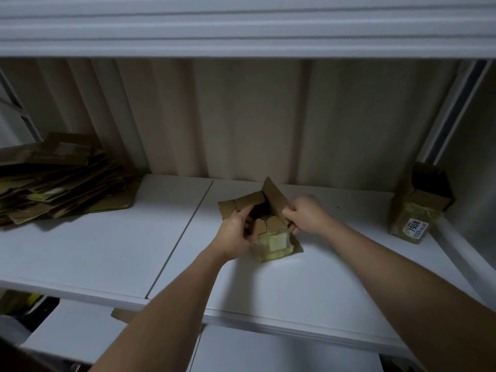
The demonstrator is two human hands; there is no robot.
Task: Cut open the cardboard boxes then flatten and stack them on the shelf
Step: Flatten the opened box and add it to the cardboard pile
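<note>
While a heap of flattened brown cardboard [61, 181] already lies at the white shelf's [107, 251] left end and one taped box [418, 205] waits at its right, both hands — left [236, 234], right [306, 213] — grip the small brown cardboard box [268, 224] mid-shelf, mouth facing up and away, long axis front-to-back, still unflattened.

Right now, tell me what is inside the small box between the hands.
The small box shows folded cardboard flaps over a dark hollow. The left hand and right hand hold its sides. Its bottom is hidden.
</note>
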